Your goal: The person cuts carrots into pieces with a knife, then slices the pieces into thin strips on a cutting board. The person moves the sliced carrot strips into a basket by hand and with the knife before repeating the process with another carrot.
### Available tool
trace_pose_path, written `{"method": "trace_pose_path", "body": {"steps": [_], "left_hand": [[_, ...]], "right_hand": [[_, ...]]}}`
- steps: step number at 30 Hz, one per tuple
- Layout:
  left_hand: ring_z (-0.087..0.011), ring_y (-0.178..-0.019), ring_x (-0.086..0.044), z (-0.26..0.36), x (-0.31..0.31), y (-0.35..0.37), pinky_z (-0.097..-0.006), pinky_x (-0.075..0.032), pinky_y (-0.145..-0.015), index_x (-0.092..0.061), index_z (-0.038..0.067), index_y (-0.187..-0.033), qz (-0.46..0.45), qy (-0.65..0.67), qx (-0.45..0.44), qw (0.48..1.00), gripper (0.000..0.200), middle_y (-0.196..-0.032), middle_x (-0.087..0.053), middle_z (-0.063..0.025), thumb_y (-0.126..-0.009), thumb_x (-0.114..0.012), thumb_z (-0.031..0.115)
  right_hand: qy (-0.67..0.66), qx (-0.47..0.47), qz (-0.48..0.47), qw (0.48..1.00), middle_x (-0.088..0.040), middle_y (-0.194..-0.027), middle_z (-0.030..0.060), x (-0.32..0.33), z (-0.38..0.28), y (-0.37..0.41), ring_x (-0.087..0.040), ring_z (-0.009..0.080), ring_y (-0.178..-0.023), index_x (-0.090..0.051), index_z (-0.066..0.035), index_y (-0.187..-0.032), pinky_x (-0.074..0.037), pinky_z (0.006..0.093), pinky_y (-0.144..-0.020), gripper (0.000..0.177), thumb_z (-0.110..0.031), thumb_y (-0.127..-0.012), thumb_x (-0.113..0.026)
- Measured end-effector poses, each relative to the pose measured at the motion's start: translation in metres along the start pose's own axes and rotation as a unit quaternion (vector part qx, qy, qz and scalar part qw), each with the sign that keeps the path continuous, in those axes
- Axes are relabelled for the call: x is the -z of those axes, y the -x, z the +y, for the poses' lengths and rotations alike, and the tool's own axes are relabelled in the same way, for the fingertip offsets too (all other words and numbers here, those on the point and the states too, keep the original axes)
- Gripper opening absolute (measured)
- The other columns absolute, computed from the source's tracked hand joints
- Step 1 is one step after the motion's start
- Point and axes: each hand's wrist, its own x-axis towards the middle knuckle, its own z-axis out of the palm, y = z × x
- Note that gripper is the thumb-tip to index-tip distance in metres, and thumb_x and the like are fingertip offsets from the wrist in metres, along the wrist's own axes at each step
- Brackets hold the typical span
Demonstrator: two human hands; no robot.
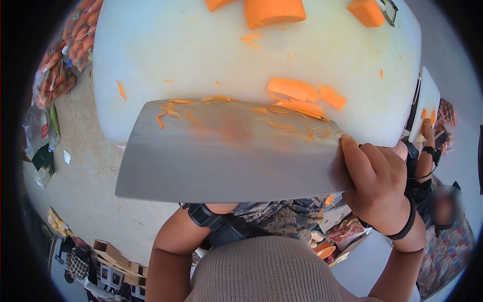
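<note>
My right hand (pixel 375 176) is wrapped round the handle end of a wide cleaver (pixel 226 156). Its broad blade lies flat-on to the view across the near edge of a white cutting board (pixel 151 50), with orange shreds stuck along its far edge. Cut carrot slices (pixel 294 89) lie on the board just beyond the blade. My left wrist, wearing a black watch (pixel 204 215), reaches under the blade, which hides the left hand and its fingers. At the board's far side rest thick carrot chunks (pixel 274 12).
Another carrot chunk (pixel 366 12) lies beside a peeler (pixel 390 12) at the far right. Bags of carrots (pixel 53 75) stand on the floor at left. On the right, a co-worker's hand (pixel 427 128) is at a second board (pixel 427 93). Cardboard boxes (pixel 113 254) are at lower left.
</note>
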Motion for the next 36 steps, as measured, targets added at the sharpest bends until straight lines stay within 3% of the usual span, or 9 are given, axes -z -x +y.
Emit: {"method": "trace_pose_path", "body": {"steps": [4, 6, 10, 12, 15, 25, 27, 33, 36], "left_hand": [[-0.0287, -0.096, -0.063, 0.006, -0.002, -0.027, -0.0434, -0.05, -0.085, -0.068, 0.009, -0.111, 0.007, -0.025, -0.011, 1.0, 0.027, -0.112, -0.065, -0.0094, -0.086, -0.066, 0.019], [-0.0296, -0.097, -0.063, 0.013, -0.002, -0.044, -0.0436, -0.05, -0.085, -0.067, 0.008, -0.113, 0.169, -0.148, -0.12, 0.967, 0.029, -0.113, -0.065, -0.0092, -0.085, -0.068, 0.017], [-0.0308, -0.097, -0.063, 0.011, 0.001, -0.049, -0.0445, -0.05, -0.086, -0.067, 0.008, -0.113, 0.153, -0.036, -0.137, 0.978, 0.03, -0.112, -0.066, -0.0088, -0.084, -0.069, 0.014], [-0.0372, -0.109, -0.056, 0.009, -0.006, -0.043, -0.0611, -0.034, -0.101, -0.07, 0.015, -0.112, 0.161, -0.184, -0.126, 0.961, 0.034, -0.119, -0.061, -0.0107, -0.08, -0.072, 0.029], [-0.0358, -0.109, -0.056, 0.007, -0.009, -0.044, -0.0612, -0.034, -0.101, -0.072, 0.016, -0.109, 0.193, -0.137, -0.119, 0.964, 0.034, -0.119, -0.061, -0.0096, -0.078, -0.074, 0.027], [-0.0317, -0.104, -0.059, 0.008, 0.001, -0.049, -0.055, -0.04, -0.097, -0.072, 0.013, -0.105, 0.162, -0.085, -0.157, 0.971, 0.029, -0.116, -0.063, -0.0078, -0.078, -0.075, 0.023], [-0.0309, -0.101, -0.061, 0.006, -0.008, -0.038, -0.0469, -0.047, -0.089, -0.069, 0.007, -0.109, 0.149, -0.087, -0.113, 0.979, 0.03, -0.113, -0.066, -0.0095, -0.082, -0.069, 0.02], [-0.0298, -0.102, -0.061, -0.003, -0.007, -0.006, -0.045, -0.048, -0.089, -0.066, 0.006, -0.116, 0.044, -0.013, -0.054, 0.997, 0.036, -0.114, -0.065, -0.0104, -0.085, -0.069, 0.023], [-0.0297, -0.102, -0.061, -0.002, -0.006, 0.0, -0.0448, -0.048, -0.089, -0.066, 0.006, -0.116, 0.041, -0.015, -0.05, 0.998, 0.036, -0.114, -0.065, -0.0104, -0.085, -0.069, 0.023]], "right_hand": [[0.012, -0.005, 0.002, 1.0, -0.043, -0.062, 0.0026, -0.005, -0.005, -0.015, -0.052, 0.0147, -0.049, -0.06, -0.001, -0.092, -0.039, 0.0291, -0.042, 0.028, -0.009, -0.066, -0.063], [0.006, -0.007, 0.01, 1.0, -0.044, -0.062, 0.0028, -0.015, -0.006, -0.019, -0.053, 0.0154, -0.049, -0.054, -0.006, -0.083, -0.041, 0.029, -0.042, 0.018, -0.012, -0.069, -0.064], [-0.006, -0.01, 0.008, 1.0, -0.045, -0.062, 0.003, -0.011, -0.006, -0.018, -0.054, 0.0166, -0.049, -0.052, -0.007, -0.081, -0.042, 0.0305, -0.043, 0.019, -0.012, -0.07, -0.066], [0.002, -0.023, 0.004, 1.0, -0.046, -0.062, 0.0032, 0.0, -0.006, -0.012, -0.055, 0.0173, -0.05, -0.053, -0.006, -0.083, -0.042, 0.0311, -0.044, 0.02, -0.01, -0.068, -0.066], [0.012, -0.046, -0.01, 0.999, -0.047, -0.062, 0.0038, 0.008, -0.001, 0.002, -0.056, 0.0189, -0.051, -0.055, -0.005, -0.085, -0.043, 0.0319, -0.045, 0.024, -0.006, -0.064, -0.066], [-0.011, -0.029, 0.01, 0.999, -0.046, -0.062, 0.0041, -0.003, 0.002, -0.011, -0.055, 0.019, -0.051, -0.059, -0.003, -0.089, -0.042, 0.0317, -0.044, 0.03, -0.004, -0.06, -0.065], [0.009, -0.019, -0.001, 1.0, -0.046, -0.061, 0.0038, 0.003, -0.001, -0.011, -0.055, 0.0179, -0.05, -0.061, -0.001, -0.092, -0.041, 0.0312, -0.044, 0.032, -0.005, -0.06, -0.064], [-0.01, -0.04, -0.009, 0.999, -0.045, -0.061, 0.0024, 0.015, -0.005, 0.016, -0.051, 0.0161, -0.049, -0.063, 0.004, -0.104, -0.039, 0.0304, -0.044, 0.047, -0.004, -0.057, -0.062], [-0.043, -0.074, -0.042, 0.995, -0.05, -0.067, 0.0098, 0.017, -0.006, 0.024, -0.053, 0.0277, -0.057, -0.062, 0.008, -0.111, -0.04, 0.0377, -0.054, 0.061, 0.002, -0.05, -0.063]]}}
